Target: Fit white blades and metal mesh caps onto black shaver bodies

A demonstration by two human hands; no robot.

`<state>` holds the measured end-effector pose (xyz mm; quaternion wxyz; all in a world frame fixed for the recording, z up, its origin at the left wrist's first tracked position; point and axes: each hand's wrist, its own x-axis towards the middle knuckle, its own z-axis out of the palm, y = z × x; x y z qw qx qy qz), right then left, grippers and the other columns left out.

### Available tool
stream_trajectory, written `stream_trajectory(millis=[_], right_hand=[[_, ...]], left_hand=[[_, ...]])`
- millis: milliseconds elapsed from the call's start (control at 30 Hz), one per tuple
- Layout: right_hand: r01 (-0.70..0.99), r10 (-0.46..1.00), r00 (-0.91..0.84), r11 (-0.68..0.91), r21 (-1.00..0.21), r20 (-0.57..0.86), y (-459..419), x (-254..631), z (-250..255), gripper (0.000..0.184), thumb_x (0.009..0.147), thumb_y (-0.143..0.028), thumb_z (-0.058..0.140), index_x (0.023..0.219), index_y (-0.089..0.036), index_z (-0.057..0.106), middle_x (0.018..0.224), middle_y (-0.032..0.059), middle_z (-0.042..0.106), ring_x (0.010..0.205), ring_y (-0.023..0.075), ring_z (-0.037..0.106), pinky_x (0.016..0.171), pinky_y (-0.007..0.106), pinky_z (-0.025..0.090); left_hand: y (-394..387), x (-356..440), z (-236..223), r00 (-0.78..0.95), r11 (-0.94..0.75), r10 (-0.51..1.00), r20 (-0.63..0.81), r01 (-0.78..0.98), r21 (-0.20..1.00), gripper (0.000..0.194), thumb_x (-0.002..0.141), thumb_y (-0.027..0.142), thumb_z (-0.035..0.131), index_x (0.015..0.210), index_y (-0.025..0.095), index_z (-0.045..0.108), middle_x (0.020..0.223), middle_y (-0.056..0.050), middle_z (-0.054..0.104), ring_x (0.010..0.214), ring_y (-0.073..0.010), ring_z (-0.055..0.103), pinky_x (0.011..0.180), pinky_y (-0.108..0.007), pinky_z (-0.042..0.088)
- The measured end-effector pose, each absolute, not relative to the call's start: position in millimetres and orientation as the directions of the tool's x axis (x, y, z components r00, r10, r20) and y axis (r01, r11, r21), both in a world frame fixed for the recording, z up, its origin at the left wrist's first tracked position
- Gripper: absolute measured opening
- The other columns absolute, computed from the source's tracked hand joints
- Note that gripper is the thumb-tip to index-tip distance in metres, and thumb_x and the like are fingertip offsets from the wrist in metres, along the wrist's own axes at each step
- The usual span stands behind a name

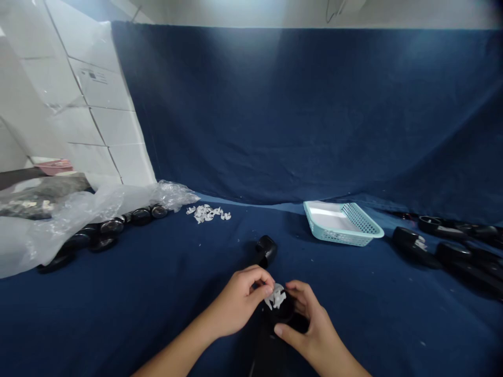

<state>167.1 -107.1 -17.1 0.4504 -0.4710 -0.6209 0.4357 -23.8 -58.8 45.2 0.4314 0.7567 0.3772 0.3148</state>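
Note:
Low in the middle of the view, my left hand (243, 296) pinches a small white plastic clip (277, 296) between thumb and fingertips. The clip sits at the top of a glossy black plastic part (285, 310). My right hand (310, 324) curls its thumb and fingers around the right side of that part, whose lower portion runs down towards the bottom edge and is hard to make out. Just beyond my hands, another black part (267, 249) with a rounded end lies on the blue cloth.
A pile of white clips (207, 213) lies further back. Right of it stands a light-blue basket (341, 238). Black parts lie at the right (416, 248); others, at the left (112, 226), are partly under clear plastic wrap (90, 209). A blue curtain (275, 115) hangs behind.

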Motion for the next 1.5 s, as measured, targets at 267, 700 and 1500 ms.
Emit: stream_trajectory(millis=[267, 700, 1500], right_hand=[[0.121, 0.951, -0.223, 0.245, -0.962, 0.214, -103.5, 165.8, -13.5, 0.062, 0.071, -0.017, 0.070, 0.125, -0.025, 0.042, 0.121, 0.0069, 0.062, 0.109, 0.0229, 0.062, 0.095, 0.038, 0.048], [0.088, 0.920, -0.261, 0.325, -0.942, 0.293, -106.9, 168.2, -0.1, 0.053, 0.072, -0.013, 0.071, 0.120, -0.026, 0.053, 0.111, 0.0005, 0.068, 0.101, 0.0204, 0.064, 0.092, 0.035, 0.049], [0.143, 0.920, -0.261, 0.338, -0.930, 0.294, -108.1, 169.4, 2.8, 0.049, 0.072, -0.017, 0.071, 0.117, -0.026, 0.055, 0.107, 0.0004, 0.069, 0.097, 0.0208, 0.064, 0.090, 0.036, 0.049]], left_hand=[[-64.7, -17.4, 69.6, 0.570, -0.467, 0.805, 0.167, 0.434, 0.771, 0.015, 0.089, 0.017, 0.047, 0.083, 0.019, 0.061, 0.088, -0.001, 0.059, 0.082, -0.0150, 0.056, 0.077, -0.025, 0.044], [-67.5, -5.6, 82.4, 0.521, -0.495, 0.839, 0.154, 0.617, 0.612, 0.019, 0.089, 0.021, 0.043, 0.081, 0.019, 0.059, 0.084, -0.001, 0.060, 0.079, -0.0159, 0.057, 0.072, -0.025, 0.042], [-65.2, -1.1, 83.8, 0.518, -0.483, 0.851, 0.081, 0.714, 0.507, 0.020, 0.084, 0.018, 0.044, 0.077, 0.019, 0.063, 0.085, -0.001, 0.063, 0.076, -0.0171, 0.059, 0.067, -0.025, 0.040]])
